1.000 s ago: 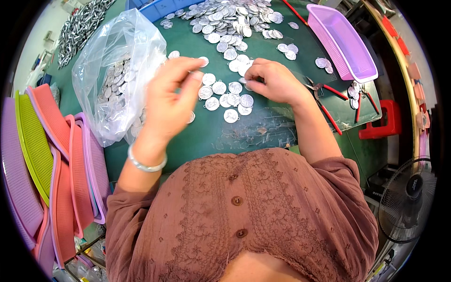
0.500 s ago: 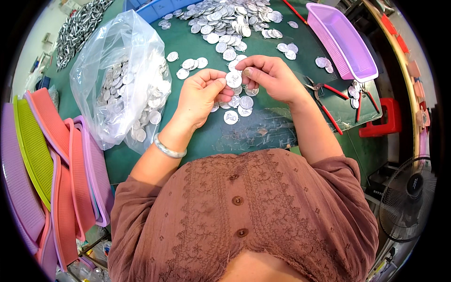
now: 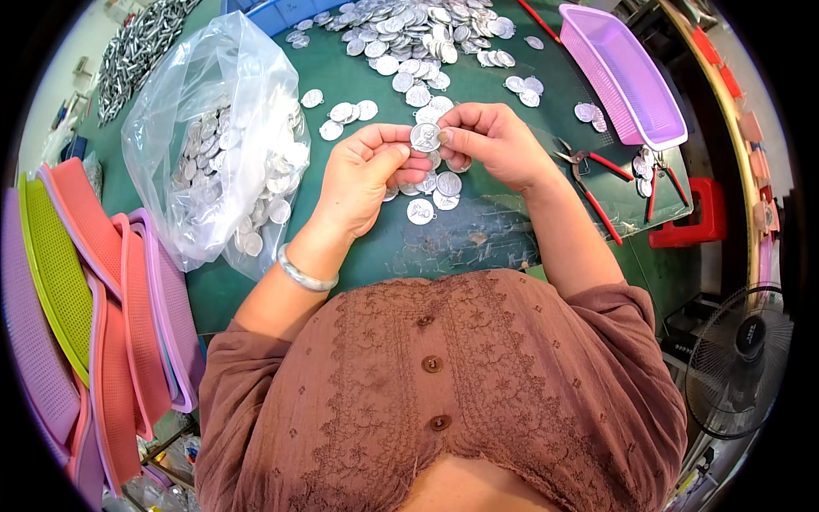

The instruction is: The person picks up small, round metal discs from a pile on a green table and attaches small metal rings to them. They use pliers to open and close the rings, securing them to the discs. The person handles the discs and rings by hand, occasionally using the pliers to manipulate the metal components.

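Between my two hands I hold a round silver medal [image 3: 425,137], its embossed face turned up. My left hand [image 3: 368,171] pinches its left edge with thumb and fingers. On the opposite edge, the thumb and fingers of my right hand [image 3: 495,145] are closed too. Several loose medals [image 3: 448,183] lie on the green tabletop just under and in front of my hands. Beyond them a large heap of medals [image 3: 418,30] spreads at the far side. To the left of my left hand, a clear plastic bag [image 3: 213,85] holds many more medals.
Red-handled pliers [image 3: 589,175] and a purple basket [image 3: 618,77] are on the right. A blue bin [image 3: 281,15] stands at the back, near a pile of small metal parts [image 3: 141,60]. Stacked colored baskets [image 3: 111,341] crowd the left edge; a fan [image 3: 742,358] is at lower right.
The medal between my fingers now shows a different, darker embossed face and sits slightly higher. My right fingers have shifted a little on its edge.
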`<state>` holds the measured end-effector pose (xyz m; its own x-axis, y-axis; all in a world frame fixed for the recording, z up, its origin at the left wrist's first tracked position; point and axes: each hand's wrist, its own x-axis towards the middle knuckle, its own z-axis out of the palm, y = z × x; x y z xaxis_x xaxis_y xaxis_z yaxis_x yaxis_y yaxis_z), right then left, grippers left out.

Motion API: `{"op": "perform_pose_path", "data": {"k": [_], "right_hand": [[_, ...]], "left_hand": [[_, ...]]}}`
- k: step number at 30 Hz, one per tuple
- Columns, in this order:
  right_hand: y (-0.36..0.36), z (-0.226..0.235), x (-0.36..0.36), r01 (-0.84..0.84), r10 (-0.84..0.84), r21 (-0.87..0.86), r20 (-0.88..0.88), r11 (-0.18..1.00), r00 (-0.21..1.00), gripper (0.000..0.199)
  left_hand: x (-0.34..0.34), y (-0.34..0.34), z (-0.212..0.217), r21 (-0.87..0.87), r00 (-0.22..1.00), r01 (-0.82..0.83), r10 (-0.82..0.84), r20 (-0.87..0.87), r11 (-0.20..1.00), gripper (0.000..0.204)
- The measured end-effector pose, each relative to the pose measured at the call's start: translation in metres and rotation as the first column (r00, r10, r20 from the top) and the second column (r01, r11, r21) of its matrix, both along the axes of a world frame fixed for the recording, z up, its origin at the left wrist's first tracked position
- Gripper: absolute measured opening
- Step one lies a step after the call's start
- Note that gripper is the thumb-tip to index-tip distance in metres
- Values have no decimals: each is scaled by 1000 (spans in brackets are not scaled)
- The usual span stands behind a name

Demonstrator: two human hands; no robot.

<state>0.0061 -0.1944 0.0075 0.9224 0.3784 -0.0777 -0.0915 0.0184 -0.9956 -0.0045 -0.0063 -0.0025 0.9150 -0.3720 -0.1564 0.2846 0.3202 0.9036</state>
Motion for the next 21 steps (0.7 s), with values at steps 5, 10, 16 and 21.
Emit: {"op": "perform_pose_path", "data": {"k": [5, 10, 16, 21], "right_hand": [[1, 2, -1, 14, -14, 4, -45, 1000, 999, 13], [1, 0, -1, 13, -12, 10, -60, 1000, 998, 12], [2, -3, 0, -3, 3, -1, -45, 1000, 999, 12], [4, -2, -1, -25, 25, 12, -3, 1000, 1000, 11]], "left_hand": [[2, 3, 2, -129, 987, 62, -80, -141, 990, 21], [3, 3, 1, -198, 973, 83, -123, -196, 977, 23], [5, 4, -3, -273, 947, 86, -164, -277, 958, 25], [8, 8, -8, -361, 895, 170, -297, -333, 917, 26]]}}
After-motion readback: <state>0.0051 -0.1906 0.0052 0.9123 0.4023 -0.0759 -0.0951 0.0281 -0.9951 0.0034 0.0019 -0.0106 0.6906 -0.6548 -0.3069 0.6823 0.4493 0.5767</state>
